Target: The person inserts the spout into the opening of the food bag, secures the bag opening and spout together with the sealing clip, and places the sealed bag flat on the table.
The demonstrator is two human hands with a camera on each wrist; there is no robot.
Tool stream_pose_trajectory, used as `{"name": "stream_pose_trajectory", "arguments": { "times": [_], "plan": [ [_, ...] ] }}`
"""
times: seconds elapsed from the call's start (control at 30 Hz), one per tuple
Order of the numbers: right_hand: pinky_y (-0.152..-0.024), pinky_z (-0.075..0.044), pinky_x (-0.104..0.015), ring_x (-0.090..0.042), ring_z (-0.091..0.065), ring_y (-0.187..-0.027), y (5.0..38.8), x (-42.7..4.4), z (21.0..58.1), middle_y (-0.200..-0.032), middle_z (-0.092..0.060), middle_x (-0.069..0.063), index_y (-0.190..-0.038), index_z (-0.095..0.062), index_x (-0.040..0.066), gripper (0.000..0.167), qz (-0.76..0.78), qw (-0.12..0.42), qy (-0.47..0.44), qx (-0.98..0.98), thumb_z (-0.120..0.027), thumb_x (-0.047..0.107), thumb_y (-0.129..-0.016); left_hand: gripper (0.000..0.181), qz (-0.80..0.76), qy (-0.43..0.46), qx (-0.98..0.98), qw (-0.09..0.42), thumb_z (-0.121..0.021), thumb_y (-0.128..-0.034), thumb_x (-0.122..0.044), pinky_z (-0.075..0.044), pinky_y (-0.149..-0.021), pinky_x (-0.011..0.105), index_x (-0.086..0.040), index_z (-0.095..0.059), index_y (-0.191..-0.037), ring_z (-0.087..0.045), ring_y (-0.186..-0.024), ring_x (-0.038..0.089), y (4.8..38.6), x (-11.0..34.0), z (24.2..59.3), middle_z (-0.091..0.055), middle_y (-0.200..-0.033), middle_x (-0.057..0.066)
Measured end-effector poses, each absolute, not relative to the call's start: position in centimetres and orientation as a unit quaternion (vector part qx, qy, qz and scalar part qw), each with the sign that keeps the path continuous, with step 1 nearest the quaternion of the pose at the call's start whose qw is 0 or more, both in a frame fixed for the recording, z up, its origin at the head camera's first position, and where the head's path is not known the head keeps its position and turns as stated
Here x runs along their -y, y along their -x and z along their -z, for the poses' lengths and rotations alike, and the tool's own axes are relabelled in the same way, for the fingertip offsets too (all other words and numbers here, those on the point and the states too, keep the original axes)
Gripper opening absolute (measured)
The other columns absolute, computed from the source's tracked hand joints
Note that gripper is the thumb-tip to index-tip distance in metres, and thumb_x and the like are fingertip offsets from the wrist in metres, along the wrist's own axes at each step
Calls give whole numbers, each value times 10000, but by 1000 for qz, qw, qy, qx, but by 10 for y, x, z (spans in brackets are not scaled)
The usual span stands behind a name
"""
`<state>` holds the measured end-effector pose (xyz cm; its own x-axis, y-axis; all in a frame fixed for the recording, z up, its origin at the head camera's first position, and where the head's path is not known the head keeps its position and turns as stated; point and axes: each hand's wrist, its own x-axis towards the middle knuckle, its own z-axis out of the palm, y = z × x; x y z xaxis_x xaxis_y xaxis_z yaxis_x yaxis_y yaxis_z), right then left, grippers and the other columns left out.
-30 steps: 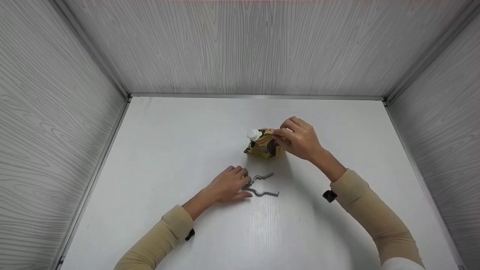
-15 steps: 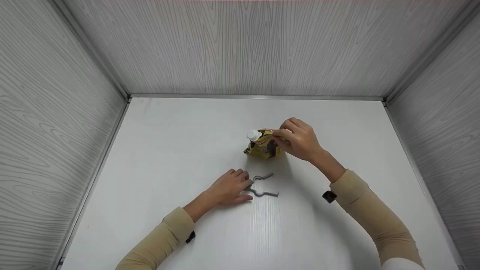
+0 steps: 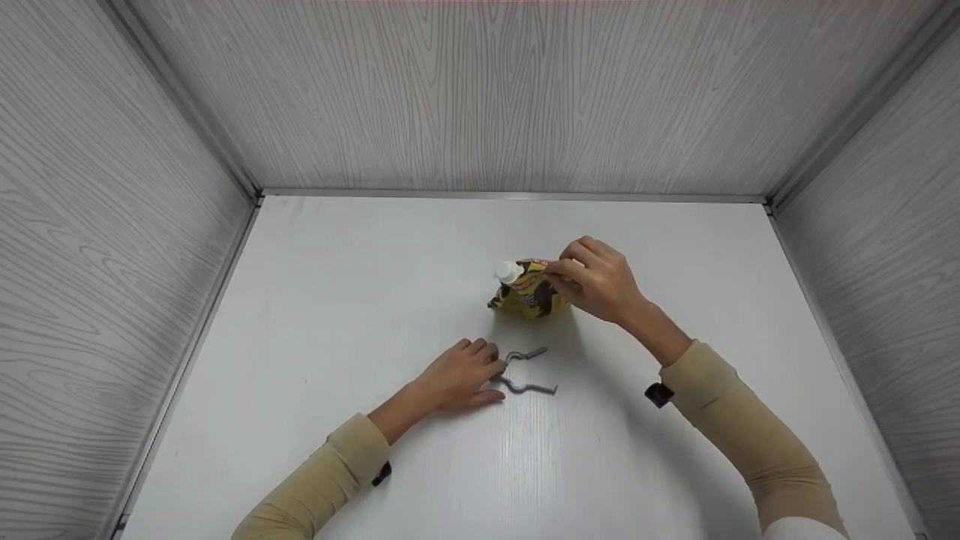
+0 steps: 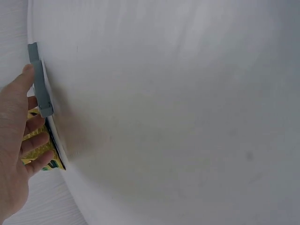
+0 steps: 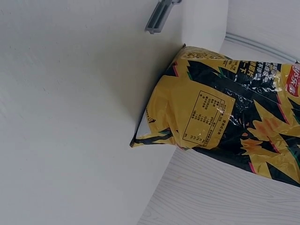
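A yellow-and-black snack bag (image 3: 531,296) stands upright on the white table, with printed panels facing the right wrist view. At its top left sits a white round cap (image 3: 508,271). My right hand (image 3: 596,279) pinches the bag's top right corner; the right wrist view does not show this hand. In front of the bag, a grey bag clip (image 3: 529,388) lies spread, its two arms pointing right and each bent in a curve. My left hand (image 3: 459,376) rests at its joined end, fingers loosely bent and thumb apart. The fingers partly hide that end.
White wood-grain panels (image 3: 480,97) stand at the back and both sides. A metal strip (image 3: 517,196) runs along the table's (image 3: 337,300) back edge. A small black device (image 3: 659,394) is at my right cuff and another black device (image 3: 382,472) at my left.
My left hand has shifted slightly right and toward me, closer over the clip's joined end. My right hand and the bag stay in place.
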<state>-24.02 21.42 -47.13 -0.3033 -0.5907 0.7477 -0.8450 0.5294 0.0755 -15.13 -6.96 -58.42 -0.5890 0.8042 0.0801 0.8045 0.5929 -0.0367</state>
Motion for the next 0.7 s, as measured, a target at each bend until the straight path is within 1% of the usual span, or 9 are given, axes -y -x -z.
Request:
{"name": "stream_pose_trajectory", "arguments": {
  "times": [0.17, 0.4, 0.7],
  "plan": [
    [-689, -583, -398, -250, -660, -798, 241, -214, 471, -855, -690, -83, -965, -766, 85, 206, -164, 376, -455, 790, -908, 127, -823, 488, 15, 444, 895, 28, -588, -1022, -593, -541, -964, 376, -181, -655, -1274, -635, -1149, 216, 151, 71, 585, -666, -1277, 49],
    [-695, -595, -394, -248, -666, -807, 240, -215, 472, -872, -690, -81, -980, -756, 95, 195, -156, 369, -451, 797, -892, 134, -845, 524, 12, 443, 896, 34, -574, -1026, -604, -541, -984, 382, -169, -638, -1311, -634, -1176, 219, 151, 74, 587, -669, -1289, 54],
    [-699, -605, -404, -253, -669, -806, 240, -215, 472, -871, -694, -85, -968, -754, 90, 188, -158, 370, -452, 796, -890, 132, -846, 499, 13, 441, 896, 37, -584, -1029, -583, -532, -983, 387, -175, -638, -1310, -629, -1168, 217, 151, 74, 588, -665, -1284, 53]
  ]
}}
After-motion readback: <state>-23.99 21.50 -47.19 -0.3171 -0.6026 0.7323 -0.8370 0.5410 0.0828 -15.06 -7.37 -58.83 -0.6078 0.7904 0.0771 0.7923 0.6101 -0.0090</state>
